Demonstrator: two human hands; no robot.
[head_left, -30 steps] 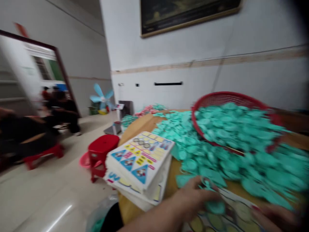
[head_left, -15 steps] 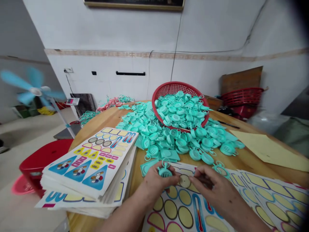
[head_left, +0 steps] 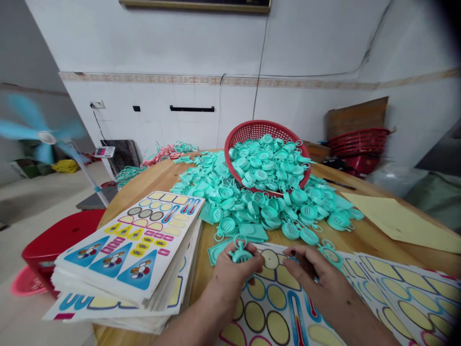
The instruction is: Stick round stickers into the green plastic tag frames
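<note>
My left hand [head_left: 234, 266] is closed around a teal plastic toy stopwatch [head_left: 242, 257], its ring pointing up and slotted face toward me. A round cream dial sticker [head_left: 270, 258] with a dark dot at its centre lies between my two hands, close to the left fingertips; whether a finger grips it I cannot tell. My right hand [head_left: 317, 271] is just to its right, thumb and fingers curled together, with a small bluish bit showing among them. Below both hands spreads a sticker sheet [head_left: 284, 331] with blank rounds and thermometer prints.
A red basket [head_left: 230, 137] lies tipped, spilling teal stopwatches [head_left: 270, 211] over the table. Stacked sticker sheets [head_left: 133, 250] stand at left, more sheets [head_left: 406, 298] at right. Yellow paper [head_left: 403, 221] lies behind those. A red stool [head_left: 65, 240] and a spinning fan [head_left: 46, 137] are left.
The view has shifted slightly. The round sticker sits a little higher and farther left, and my right fingertips have come slightly apart from it. The stopwatch stays in my left hand.
</note>
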